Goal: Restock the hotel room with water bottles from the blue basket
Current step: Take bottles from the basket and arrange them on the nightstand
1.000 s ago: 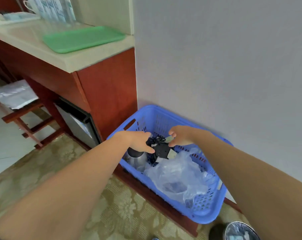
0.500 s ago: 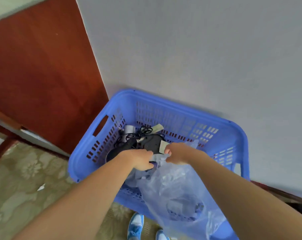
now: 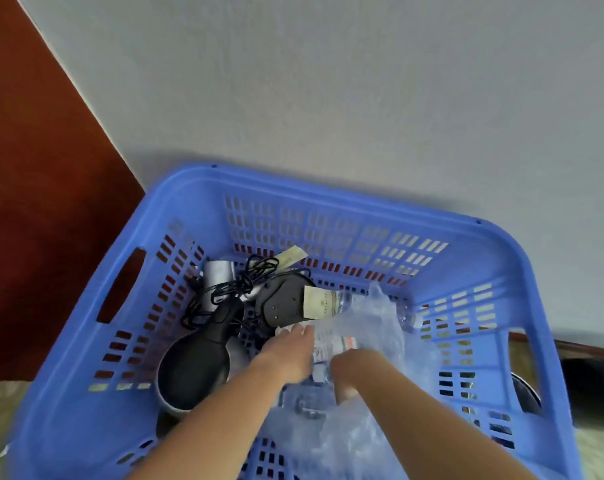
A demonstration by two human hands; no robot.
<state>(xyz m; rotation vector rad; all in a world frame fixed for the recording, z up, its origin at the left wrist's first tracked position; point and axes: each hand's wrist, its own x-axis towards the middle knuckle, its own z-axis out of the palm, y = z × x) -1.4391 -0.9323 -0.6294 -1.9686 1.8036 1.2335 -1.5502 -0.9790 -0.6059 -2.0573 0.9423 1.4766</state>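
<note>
Both hands reach down into the blue basket [image 3: 342, 199]. Left hand [image 3: 286, 355] and right hand [image 3: 352, 370] sit close together, either side of a labelled water bottle [image 3: 324, 355] wrapped in clear plastic bag [image 3: 373, 327]; fingers buried in plastic, grip cannot be told. A second bottle [image 3: 323, 301] with tan label lies just beyond, on the far side. Left of the hands: black kettle [image 3: 193, 362], tangled black cord [image 3: 238, 284], round black base [image 3: 283, 303]. Basket stands against grey wall [image 3: 328, 81]; red-brown cabinet panel [image 3: 34, 202] on left.
</note>
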